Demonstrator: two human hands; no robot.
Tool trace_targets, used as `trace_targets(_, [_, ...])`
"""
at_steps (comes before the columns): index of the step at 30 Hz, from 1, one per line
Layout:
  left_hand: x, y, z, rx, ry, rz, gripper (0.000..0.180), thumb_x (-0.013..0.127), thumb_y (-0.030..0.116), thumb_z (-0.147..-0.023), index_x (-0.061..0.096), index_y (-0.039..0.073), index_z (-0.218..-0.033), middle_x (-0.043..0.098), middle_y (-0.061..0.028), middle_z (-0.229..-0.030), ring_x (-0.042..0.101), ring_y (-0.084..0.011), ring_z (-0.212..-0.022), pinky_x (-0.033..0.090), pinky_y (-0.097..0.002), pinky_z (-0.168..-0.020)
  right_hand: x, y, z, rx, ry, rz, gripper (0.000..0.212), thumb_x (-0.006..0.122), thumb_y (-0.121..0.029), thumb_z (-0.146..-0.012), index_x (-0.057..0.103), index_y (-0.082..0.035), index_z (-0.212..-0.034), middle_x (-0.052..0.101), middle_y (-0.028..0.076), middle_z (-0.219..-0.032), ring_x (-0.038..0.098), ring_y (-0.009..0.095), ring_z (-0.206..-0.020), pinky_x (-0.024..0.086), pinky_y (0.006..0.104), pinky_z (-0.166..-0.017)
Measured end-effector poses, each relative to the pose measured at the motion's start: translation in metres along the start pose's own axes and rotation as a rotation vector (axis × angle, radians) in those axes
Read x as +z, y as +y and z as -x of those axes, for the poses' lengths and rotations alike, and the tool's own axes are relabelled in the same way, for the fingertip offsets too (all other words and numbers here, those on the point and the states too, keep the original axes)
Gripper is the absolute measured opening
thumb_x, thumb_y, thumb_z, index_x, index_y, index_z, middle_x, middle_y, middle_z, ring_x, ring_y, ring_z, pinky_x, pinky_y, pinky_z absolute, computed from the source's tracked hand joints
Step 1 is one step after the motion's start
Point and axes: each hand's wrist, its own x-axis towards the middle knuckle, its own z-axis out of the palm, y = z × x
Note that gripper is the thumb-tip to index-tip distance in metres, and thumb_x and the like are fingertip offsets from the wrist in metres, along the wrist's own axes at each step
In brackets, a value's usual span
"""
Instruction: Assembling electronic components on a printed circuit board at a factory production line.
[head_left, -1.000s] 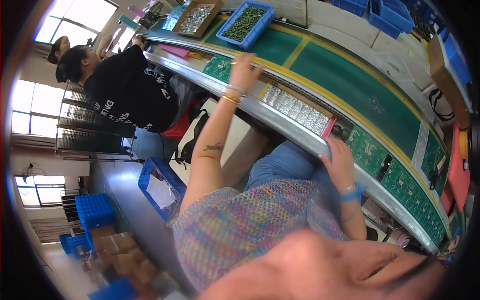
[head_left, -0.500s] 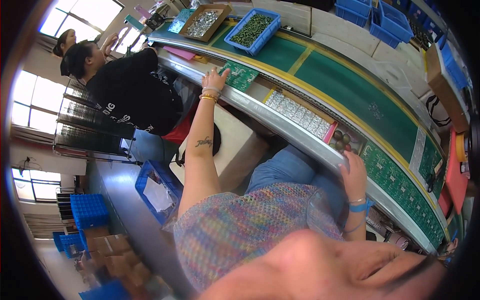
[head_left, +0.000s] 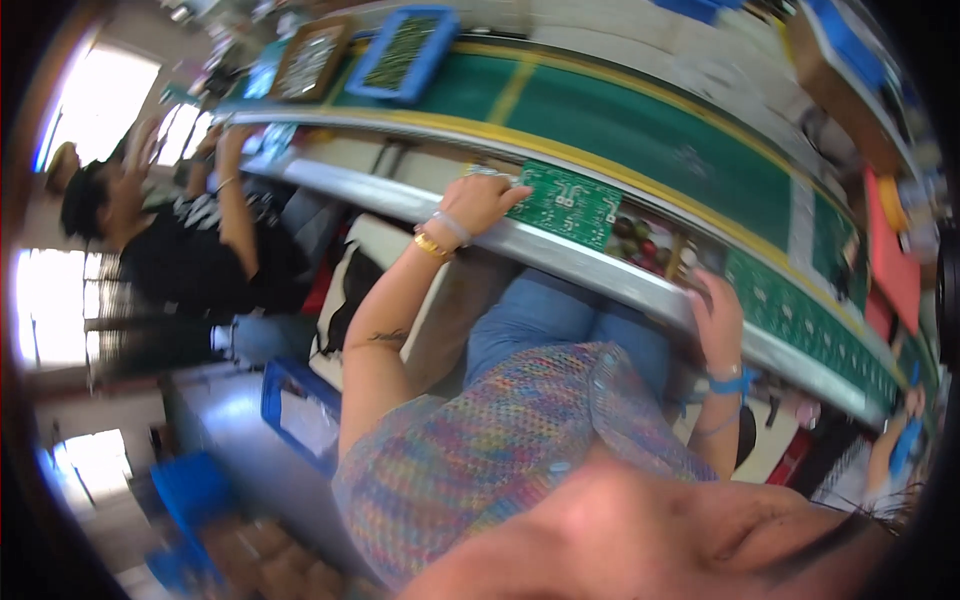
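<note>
My left hand [head_left: 480, 204] closes on the left end of a green circuit board [head_left: 568, 203], its thumb over the board's edge. The board lies along the near side of the bench, above the metal rail [head_left: 400, 197]. My right hand [head_left: 718, 312] is at that rail farther right, fingers loosely apart with nothing seen in them. Close to its fingertips is a compartment of small round dark and reddish things [head_left: 640, 248], too blurred to name. Beyond the right hand, a row of joined green circuit boards [head_left: 800, 325] runs toward the lower right.
A green conveyor belt [head_left: 620, 125] with yellow edges runs behind. On it stand a blue bin [head_left: 405, 55] of small green parts and a carton [head_left: 312, 60] of silvery parts. At left a co-worker in black [head_left: 205, 255] has raised arms. A blue crate [head_left: 300, 415] sits on the floor.
My left hand and the circuit board have moved right along the bench, and the board now covers the place of the silvery sheet. The view has swung; the co-worker's arms have risen.
</note>
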Motion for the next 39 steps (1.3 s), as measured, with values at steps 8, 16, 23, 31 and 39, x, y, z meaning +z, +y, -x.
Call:
trace_targets(8, [-0.022,0.005,-0.006,0.426,-0.024,0.142,0.045,0.05,0.049,-0.087,0.07,0.01,-0.081,0.065,-0.0144,-0.074,0.062,-0.0325,-0.073,0.048,-0.043,-0.066,0.004,-0.065,-0.092,0.009,0.163,0.003,0.016,0.062,-0.012,-0.081,0.063,-0.004,-0.094,0.061,0.009,-0.089,0.057,0.028,-0.087,0.046,0.037,-0.077])
trace_targets(16, [-0.018,0.055,-0.103,0.472,0.323,0.216,0.023,0.065,0.031,-0.08,0.068,0.009,-0.078,0.063,-0.0069,-0.078,0.06,-0.0256,-0.074,0.048,-0.0363,-0.065,0.044,-0.04,-0.177,-0.107,0.284,0.218,0.01,0.063,-0.015,-0.079,0.067,-0.01,-0.086,0.06,0.005,-0.083,0.056,0.027,-0.085,0.047,0.0379,-0.073])
trace_targets(23, [0.003,0.076,-0.144,0.405,0.317,0.246,0.015,0.072,0.027,-0.072,0.07,0.013,-0.077,0.062,-0.0047,-0.082,0.058,-0.0257,-0.084,0.048,-0.037,-0.072,0.054,-0.04,-0.176,-0.103,0.281,0.261,0.006,0.066,-0.014,-0.075,0.064,-0.01,-0.079,0.058,0.003,-0.079,0.055,0.025,-0.083,0.047,0.0374,-0.071])
trace_targets(31, [0.011,0.067,-0.15,0.566,0.33,0.312,0.011,0.068,0.021,-0.076,0.069,0.01,-0.077,0.063,-0.0061,-0.082,0.058,-0.0267,-0.084,0.048,-0.0366,-0.074,0.033,-0.087,-0.105,-0.193,0.137,0.151,0.008,0.066,-0.01,-0.073,0.062,-0.007,-0.078,0.057,0.004,-0.081,0.052,0.025,-0.083,0.044,0.0357,-0.073])
trace_targets(39, [-0.013,0.081,-0.118,0.509,0.197,0.465,0.013,0.06,0.013,-0.085,0.065,0.004,-0.092,0.068,-0.0093,-0.085,0.066,-0.0179,-0.073,0.051,-0.0281,-0.068,0.044,-0.081,-0.08,-0.196,0.071,0.209,0.007,0.066,-0.007,-0.069,0.064,-0.006,-0.076,0.055,0.004,-0.083,0.051,0.024,-0.086,0.044,0.0359,-0.075])
